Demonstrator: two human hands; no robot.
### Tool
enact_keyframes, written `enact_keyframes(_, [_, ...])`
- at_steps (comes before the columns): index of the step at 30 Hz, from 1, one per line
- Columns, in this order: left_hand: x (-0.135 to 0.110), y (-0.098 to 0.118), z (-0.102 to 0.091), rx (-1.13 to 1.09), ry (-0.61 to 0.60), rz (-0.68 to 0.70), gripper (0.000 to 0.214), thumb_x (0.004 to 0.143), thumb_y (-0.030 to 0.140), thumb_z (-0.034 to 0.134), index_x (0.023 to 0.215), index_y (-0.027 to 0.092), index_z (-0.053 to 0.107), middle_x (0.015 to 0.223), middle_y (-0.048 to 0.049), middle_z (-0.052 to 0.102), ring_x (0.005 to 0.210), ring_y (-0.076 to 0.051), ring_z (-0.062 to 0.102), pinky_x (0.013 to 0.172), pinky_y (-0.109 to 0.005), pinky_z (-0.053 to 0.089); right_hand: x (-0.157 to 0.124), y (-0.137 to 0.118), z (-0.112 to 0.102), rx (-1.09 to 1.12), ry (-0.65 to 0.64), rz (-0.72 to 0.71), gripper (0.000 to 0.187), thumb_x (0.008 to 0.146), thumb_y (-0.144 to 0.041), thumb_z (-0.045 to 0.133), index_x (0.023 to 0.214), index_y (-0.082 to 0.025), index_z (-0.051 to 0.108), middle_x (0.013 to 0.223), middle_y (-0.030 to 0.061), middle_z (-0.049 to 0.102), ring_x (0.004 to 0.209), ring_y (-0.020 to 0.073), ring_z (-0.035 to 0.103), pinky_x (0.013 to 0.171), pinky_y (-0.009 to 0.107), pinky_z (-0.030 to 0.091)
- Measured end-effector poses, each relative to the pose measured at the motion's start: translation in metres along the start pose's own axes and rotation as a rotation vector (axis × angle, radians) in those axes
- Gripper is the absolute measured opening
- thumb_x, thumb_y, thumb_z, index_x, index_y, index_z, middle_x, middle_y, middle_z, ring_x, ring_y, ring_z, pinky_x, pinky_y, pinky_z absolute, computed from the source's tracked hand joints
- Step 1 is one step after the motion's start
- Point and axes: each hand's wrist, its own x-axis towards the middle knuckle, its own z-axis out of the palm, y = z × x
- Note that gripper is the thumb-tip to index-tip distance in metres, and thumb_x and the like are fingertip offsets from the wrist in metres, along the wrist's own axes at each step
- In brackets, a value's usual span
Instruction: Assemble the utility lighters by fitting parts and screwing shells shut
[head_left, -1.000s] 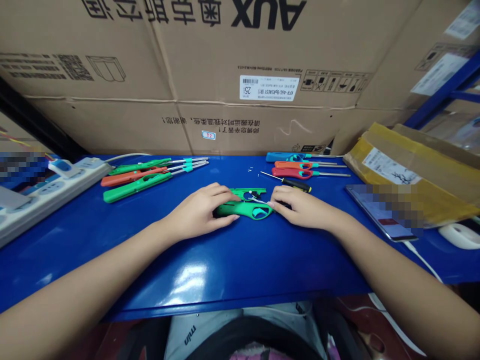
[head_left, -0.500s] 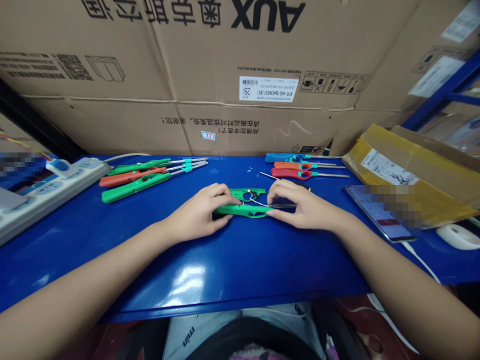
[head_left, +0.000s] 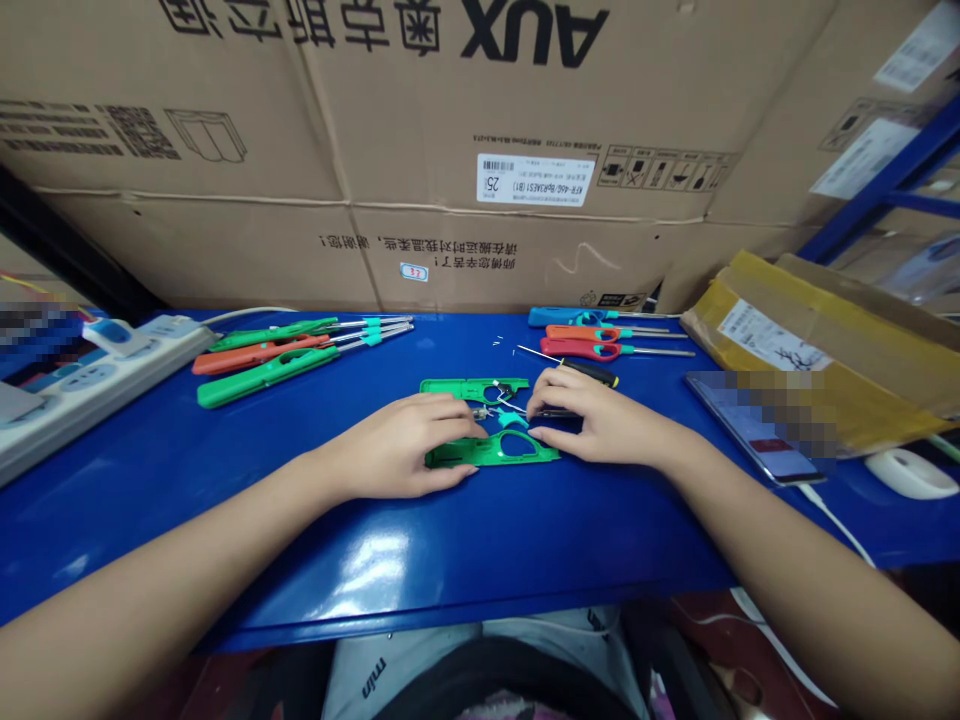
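A green gas lighter lies taken apart on the blue table. My left hand (head_left: 409, 445) grips the left end of the near green casing half (head_left: 499, 452), which shows its hollow inside. Behind it lies the far casing half (head_left: 465, 386), with a small black part and a white wire at its right end. Between the halves sit a teal trigger (head_left: 513, 420) and small inner parts (head_left: 482, 411). My right hand (head_left: 581, 415) has its thumb and fingers curled around the dark metal tube (head_left: 559, 412); its contact is partly hidden.
A screwdriver (head_left: 592, 373) lies just behind my right hand. Several assembled lighters (head_left: 262, 352) lie left, others (head_left: 581, 347) at the back right. A power strip (head_left: 97, 385), phone (head_left: 750, 425), mouse (head_left: 911, 472) and yellow-taped box (head_left: 817, 350) flank the table. A large carton (head_left: 360, 130) stands behind.
The near casing half has come toward me and turned, now showing its inside. The teal trigger and inner parts are exposed. My right hand has let go of the casing's end.
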Motion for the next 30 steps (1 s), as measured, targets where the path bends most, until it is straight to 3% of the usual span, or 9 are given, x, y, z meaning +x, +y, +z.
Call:
enact_keyframes(7, [0.0, 0.004, 0.004, -0.111, -0.002, 0.041, 0.028, 0.094, 0.032, 0.062, 0.118, 0.018, 0.069, 0.111, -0.0099, 0.071, 0.103, -0.023, 0.068, 0.094, -0.037, 0.054, 0.002, 0.004, 0.006, -0.035, -0.027, 0.009, 0.012, 0.096, -0.03, 0.061, 0.101, -0.02, 0.065, 0.107, 0.009, 0.061, 0.101, 0.0223, 0.058, 0.093, 0.039, 0.048])
enact_keyframes(12, [0.0, 0.006, 0.006, -0.169, 0.037, 0.054, 0.039, 0.091, 0.043, 0.069, 0.121, 0.019, 0.067, 0.111, -0.0073, 0.073, 0.104, -0.022, 0.068, 0.095, -0.035, 0.053, 0.003, 0.006, 0.008, -0.065, -0.003, 0.003, 0.008, 0.096, -0.024, 0.061, 0.1, -0.019, 0.066, 0.103, 0.0081, 0.062, 0.098, 0.0217, 0.058, 0.091, 0.039, 0.048])
enact_keyframes(19, [0.003, -0.005, 0.005, 0.01, 0.262, -0.119, 0.02, 0.098, 0.03, 0.058, 0.109, 0.018, 0.071, 0.104, -0.0071, 0.072, 0.1, -0.023, 0.064, 0.091, -0.038, 0.051, 0.004, 0.002, 0.011, -0.076, 0.06, 0.013, 0.014, 0.092, -0.031, 0.068, 0.101, -0.02, 0.067, 0.104, 0.0076, 0.062, 0.101, 0.0221, 0.059, 0.092, 0.039, 0.048])
enact_keyframes(30, [0.002, -0.017, 0.013, 0.042, 0.235, -0.287, 0.018, 0.095, 0.028, 0.061, 0.105, 0.019, 0.073, 0.1, -0.0069, 0.071, 0.096, -0.025, 0.064, 0.087, -0.039, 0.052, 0.007, 0.004, 0.018, -0.067, 0.117, 0.035, 0.009, 0.096, -0.026, 0.062, 0.091, -0.019, 0.065, 0.097, 0.0055, 0.063, 0.097, 0.0209, 0.059, 0.092, 0.04, 0.045])
